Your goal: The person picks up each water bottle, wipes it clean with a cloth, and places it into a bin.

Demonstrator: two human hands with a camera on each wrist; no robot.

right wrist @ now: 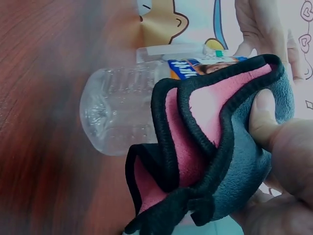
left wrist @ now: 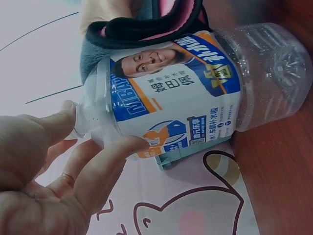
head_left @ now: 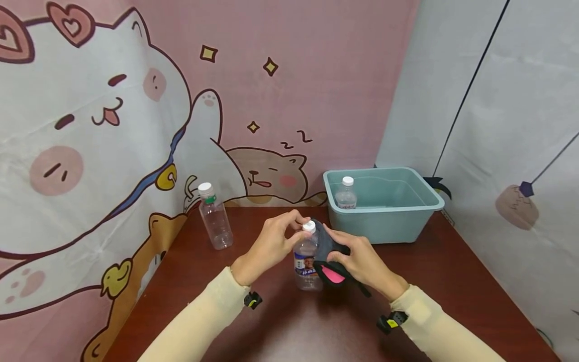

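A clear plastic bottle [head_left: 304, 264] with a white cap [head_left: 309, 226] and a blue, orange and white label stands upright on the table in front of me. My left hand [head_left: 270, 241] pinches it around the neck, just under the cap; the left wrist view shows thumb and fingers on either side there. In my right hand [head_left: 367, 257] is a folded cloth [right wrist: 244, 161], grey outside and pink inside with black edging. It is pressed against the bottle's right side near the shoulder, and a black strap dangles from it. The right thumb lies on the grey face.
On the left of the dark red wooden table [head_left: 253, 332] stands another clear bottle [head_left: 218, 226] with a white cap and green ring. A light blue bin [head_left: 380, 226] sits at the back right, holding a capped bottle [head_left: 346, 197]. Printed cloth walls border the table.
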